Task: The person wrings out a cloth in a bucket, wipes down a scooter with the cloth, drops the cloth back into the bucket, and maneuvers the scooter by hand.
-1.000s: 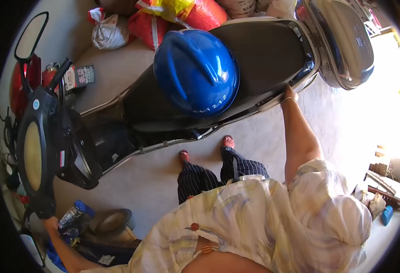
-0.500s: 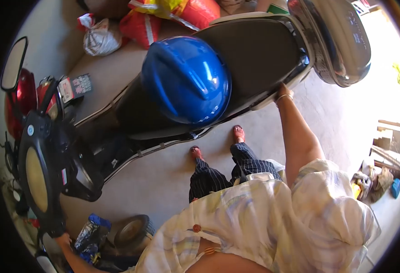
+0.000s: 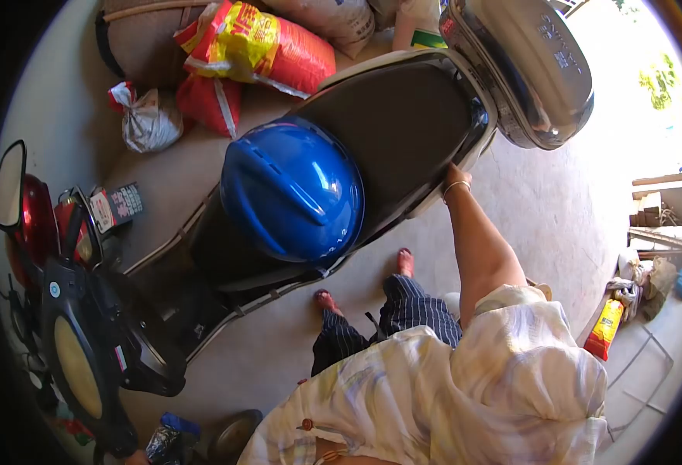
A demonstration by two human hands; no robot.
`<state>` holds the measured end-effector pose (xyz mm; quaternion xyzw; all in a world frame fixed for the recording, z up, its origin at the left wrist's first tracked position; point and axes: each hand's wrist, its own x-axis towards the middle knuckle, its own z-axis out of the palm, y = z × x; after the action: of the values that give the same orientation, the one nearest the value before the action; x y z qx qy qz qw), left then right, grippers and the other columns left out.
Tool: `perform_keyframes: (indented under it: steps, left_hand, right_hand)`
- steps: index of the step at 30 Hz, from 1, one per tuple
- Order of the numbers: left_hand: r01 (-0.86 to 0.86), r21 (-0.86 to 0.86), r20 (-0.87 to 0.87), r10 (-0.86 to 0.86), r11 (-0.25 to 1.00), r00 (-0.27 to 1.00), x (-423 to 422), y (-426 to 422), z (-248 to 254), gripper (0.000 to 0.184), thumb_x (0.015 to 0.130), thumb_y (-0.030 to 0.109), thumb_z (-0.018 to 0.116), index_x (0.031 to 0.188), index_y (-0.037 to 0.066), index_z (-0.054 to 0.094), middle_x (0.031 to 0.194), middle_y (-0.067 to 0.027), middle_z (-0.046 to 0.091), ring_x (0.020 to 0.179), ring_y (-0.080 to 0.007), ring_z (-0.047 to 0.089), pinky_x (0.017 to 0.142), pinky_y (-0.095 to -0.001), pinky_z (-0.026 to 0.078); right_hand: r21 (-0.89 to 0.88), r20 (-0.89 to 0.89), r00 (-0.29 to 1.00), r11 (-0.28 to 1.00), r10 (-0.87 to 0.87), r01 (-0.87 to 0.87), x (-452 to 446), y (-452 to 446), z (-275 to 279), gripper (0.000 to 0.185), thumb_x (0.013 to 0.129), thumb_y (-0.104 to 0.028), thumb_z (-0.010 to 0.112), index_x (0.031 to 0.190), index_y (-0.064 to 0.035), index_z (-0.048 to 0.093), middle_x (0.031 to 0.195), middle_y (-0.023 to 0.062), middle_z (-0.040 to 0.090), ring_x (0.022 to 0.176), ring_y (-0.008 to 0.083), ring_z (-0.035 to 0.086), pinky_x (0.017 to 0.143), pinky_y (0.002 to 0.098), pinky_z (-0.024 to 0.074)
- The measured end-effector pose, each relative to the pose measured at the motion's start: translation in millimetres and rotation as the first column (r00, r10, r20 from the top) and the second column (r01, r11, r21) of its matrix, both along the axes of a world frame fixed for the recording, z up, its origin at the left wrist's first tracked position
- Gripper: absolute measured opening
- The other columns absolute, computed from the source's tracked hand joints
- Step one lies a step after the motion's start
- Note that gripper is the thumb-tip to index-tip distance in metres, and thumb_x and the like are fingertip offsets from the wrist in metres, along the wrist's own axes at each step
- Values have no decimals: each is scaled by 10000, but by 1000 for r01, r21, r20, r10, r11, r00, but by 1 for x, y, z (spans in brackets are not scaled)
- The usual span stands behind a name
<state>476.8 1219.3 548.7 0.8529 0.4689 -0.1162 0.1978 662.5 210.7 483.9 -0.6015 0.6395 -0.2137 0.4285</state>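
A scooter with a black seat (image 3: 403,116) stands diagonally before me, its rear at the upper right. On the seat rests a glossy blue helmet (image 3: 294,190). My right hand (image 3: 457,180), with a bracelet at the wrist, grips the scooter's near rear edge beside the seat; its fingertips are partly hidden. At the bottom left, my left hand (image 3: 135,458) is at the end of the handlebar (image 3: 112,426), closed round the grip and mostly cut off by the frame edge. A mirror (image 3: 10,184) and a rear box (image 3: 531,70) are on the scooter.
Red and yellow sacks (image 3: 279,54) and a tied white bag (image 3: 151,122) lie beyond the scooter. A red vehicle (image 3: 37,221) stands at the left. Below are a tyre (image 3: 232,438) and a blue package (image 3: 170,438). Wood and bags (image 3: 651,287) lie at the right.
The scooter's rear and my right hand have shifted left and down in view, and its front has dropped lower. More sacks show at the top. Both hands stay on the scooter.
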Motion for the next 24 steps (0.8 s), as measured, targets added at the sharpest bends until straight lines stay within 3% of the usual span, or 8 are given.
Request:
perform_keyframes:
  steps: [1,2,7,9,10,17,19,24]
  left_hand:
    - [4,-5,15,-4,1000,1000,7,-14,2,272,702,21,490,972,29,517,645,-71,510,429,-187,460,366,-323,360]
    - [7,-15,32,-6,1000,999,10,-16,3,271,701,22,493,971,28,518,650,-71,512,432,-187,461,369,-323,362]
    - [16,-64,95,-10,998,995,31,-34,9,270,696,28,507,965,23,524,675,-74,521,448,-189,466,384,-322,371]
    - [17,-88,109,-8,996,994,36,-35,6,269,695,31,513,963,21,526,684,-75,525,454,-190,468,390,-322,375]
    - [18,-96,111,-8,995,994,37,-31,6,269,694,32,516,962,20,527,689,-75,526,457,-191,469,393,-322,377]
    - [64,-100,120,-52,993,991,55,-15,45,268,688,41,536,955,14,536,723,-78,539,479,-194,476,413,-322,390]
    - [90,-112,133,-75,990,988,67,-12,46,269,686,44,542,953,12,538,733,-79,543,485,-195,478,419,-322,394]
    - [134,-142,149,-113,981,982,72,8,56,269,682,50,557,947,7,544,758,-81,552,501,-197,483,434,-322,403]
  right_hand:
    - [2,-82,996,1000,17,-17,3,-14,-2,590,645,-252,614,1072,127,468,1030,214,544,931,288,550,803,320,425]
    - [36,34,998,998,-52,51,0,-12,-1,579,637,-242,620,1058,129,478,1019,213,550,932,287,548,805,313,420]
    - [109,31,999,994,10,-13,-4,-42,-22,689,562,-289,659,1124,42,439,1126,173,503,999,289,515,840,336,410]
    - [42,-50,997,998,54,-52,-4,-56,-34,557,620,-203,628,1046,127,488,997,205,557,897,282,562,758,305,444]
    - [40,34,994,994,99,-100,-6,-18,8,545,626,-201,621,1048,117,491,990,197,560,872,280,571,728,327,463]
    - [132,-18,1000,991,19,-16,1,-49,-17,519,652,-215,603,1052,96,488,943,176,570,781,276,595,587,389,495]
    - [157,72,997,988,-25,13,2,-60,-34,505,665,-236,598,1039,86,492,907,161,573,724,270,600,540,397,496]
    - [235,-16,1000,972,14,-9,7,-67,-30,503,661,-245,614,1033,71,496,883,159,573,701,264,600,531,395,506]
